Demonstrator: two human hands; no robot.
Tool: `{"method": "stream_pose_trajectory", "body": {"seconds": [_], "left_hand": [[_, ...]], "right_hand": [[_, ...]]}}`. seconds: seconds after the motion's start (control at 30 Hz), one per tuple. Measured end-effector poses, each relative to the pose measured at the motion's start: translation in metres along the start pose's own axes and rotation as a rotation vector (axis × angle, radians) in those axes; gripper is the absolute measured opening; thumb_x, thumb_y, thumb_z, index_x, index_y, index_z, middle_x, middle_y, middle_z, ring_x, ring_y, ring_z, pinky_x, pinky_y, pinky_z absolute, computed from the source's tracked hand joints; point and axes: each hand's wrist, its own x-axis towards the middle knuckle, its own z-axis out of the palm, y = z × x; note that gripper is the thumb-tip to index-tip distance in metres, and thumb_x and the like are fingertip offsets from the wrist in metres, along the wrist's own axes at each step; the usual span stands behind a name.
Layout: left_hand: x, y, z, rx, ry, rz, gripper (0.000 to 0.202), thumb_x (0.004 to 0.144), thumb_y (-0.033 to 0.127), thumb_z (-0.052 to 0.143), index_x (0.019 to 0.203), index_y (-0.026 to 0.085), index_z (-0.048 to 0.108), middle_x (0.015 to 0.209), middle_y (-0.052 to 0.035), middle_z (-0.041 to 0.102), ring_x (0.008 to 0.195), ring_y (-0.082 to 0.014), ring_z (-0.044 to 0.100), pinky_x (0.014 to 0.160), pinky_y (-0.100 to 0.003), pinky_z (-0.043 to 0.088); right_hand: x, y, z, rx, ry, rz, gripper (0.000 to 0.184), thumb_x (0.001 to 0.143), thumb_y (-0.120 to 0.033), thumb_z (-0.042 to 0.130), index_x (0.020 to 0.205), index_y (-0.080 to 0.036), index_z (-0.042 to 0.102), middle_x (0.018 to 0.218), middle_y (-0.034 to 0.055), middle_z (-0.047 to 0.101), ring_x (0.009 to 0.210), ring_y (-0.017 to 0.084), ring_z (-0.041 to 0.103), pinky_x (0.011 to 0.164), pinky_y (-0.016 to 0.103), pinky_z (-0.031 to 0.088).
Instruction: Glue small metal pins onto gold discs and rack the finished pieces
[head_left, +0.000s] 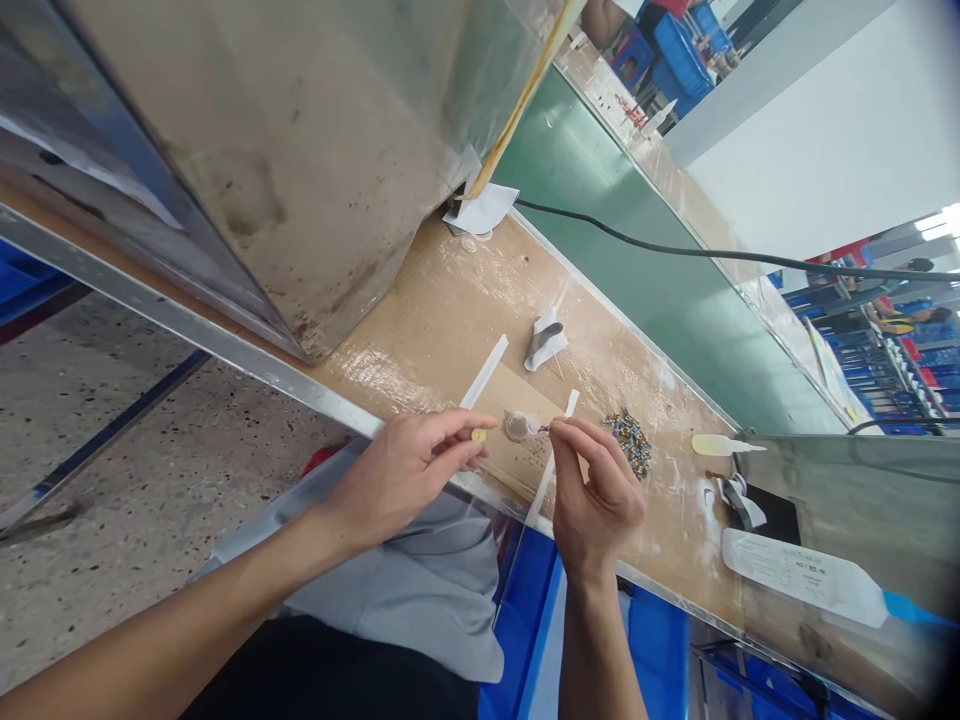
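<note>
Left hand (420, 455), pinched yellow piece (478, 435), blue-topped bottle (802, 576)

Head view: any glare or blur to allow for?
Head view: glare whitens patches of the tabletop; same view, right-hand corners darken and blur, small print on the white bottle is illegible; same view, the yellow piece in the left hand shows fairly clearly, the part in the right hand is too small to identify.
</note>
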Motion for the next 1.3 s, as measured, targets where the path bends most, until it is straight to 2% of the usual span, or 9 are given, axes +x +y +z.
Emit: {"method": "stream_pose_trajectory", "body": {"seconds": [0.13,0.4,0.53,0.63,0.8,1.07,1.3], "left_hand": [[0.0,0.0014,-0.0006,0.008,-0.001,0.014,0.031,0.114,0.032,0.065,0.14,0.031,0.082,0.109,0.0013,0.092,0.101,-0.0207,0.089,0.092,-0.029,0.068],[-0.0008,0.0056,0.0015,0.087,0.02,0.062,0.03,0.11,0.026,0.064,0.136,0.031,0.079,0.099,0.0012,0.09,0.092,-0.0211,0.088,0.084,-0.029,0.067],[-0.0011,0.0046,0.0026,0.073,0.028,0.047,0.022,0.11,0.028,0.065,0.127,0.029,0.079,0.098,-0.0007,0.09,0.09,-0.0229,0.088,0.08,-0.031,0.067],[-0.0016,0.004,0.0024,0.066,0.008,0.018,0.022,0.112,0.03,0.064,0.129,0.03,0.078,0.102,0.0001,0.09,0.093,-0.0222,0.088,0.079,-0.029,0.066],[-0.002,0.0047,0.0016,0.054,0.0,0.004,0.022,0.113,0.031,0.065,0.13,0.031,0.079,0.106,0.0002,0.09,0.099,-0.0229,0.088,0.083,-0.03,0.066],[-0.0014,0.0033,0.0016,0.049,-0.003,0.005,0.022,0.113,0.032,0.065,0.131,0.032,0.079,0.107,0.0016,0.091,0.1,-0.0221,0.089,0.082,-0.029,0.067],[-0.0011,0.0016,0.0018,0.03,0.0,0.002,0.023,0.114,0.031,0.066,0.131,0.032,0.079,0.108,0.0024,0.091,0.103,-0.0213,0.089,0.09,-0.03,0.069]], "right_hand": [[0.0006,-0.0002,-0.0022,-0.018,0.041,-0.015,0.012,0.109,-0.022,0.078,0.113,-0.028,0.088,0.112,0.005,0.086,0.104,0.025,0.084,0.094,0.042,0.069],[-0.0028,-0.0006,-0.0037,-0.047,0.034,0.008,0.015,0.108,-0.019,0.078,0.113,-0.029,0.088,0.111,0.0035,0.085,0.102,0.023,0.083,0.093,0.039,0.066],[-0.0022,-0.0004,-0.0018,-0.049,0.022,0.025,0.014,0.11,-0.02,0.077,0.112,-0.029,0.088,0.111,0.0038,0.085,0.102,0.022,0.083,0.092,0.038,0.065],[-0.0014,0.0003,-0.0009,-0.046,0.016,0.04,0.013,0.11,-0.021,0.076,0.111,-0.028,0.088,0.111,0.0043,0.084,0.102,0.022,0.082,0.093,0.038,0.065],[-0.0009,-0.0004,-0.0009,-0.032,0.029,0.069,0.013,0.11,-0.026,0.075,0.11,-0.028,0.088,0.111,0.0055,0.085,0.103,0.025,0.082,0.092,0.041,0.066],[-0.0012,-0.0008,-0.0009,-0.035,0.044,0.089,0.013,0.11,-0.025,0.076,0.107,-0.027,0.088,0.109,0.0049,0.085,0.101,0.025,0.082,0.093,0.04,0.065],[-0.0023,0.0031,0.0001,-0.016,0.044,0.12,0.012,0.109,-0.026,0.077,0.108,-0.027,0.089,0.11,0.0049,0.085,0.102,0.024,0.082,0.092,0.04,0.064]]}}
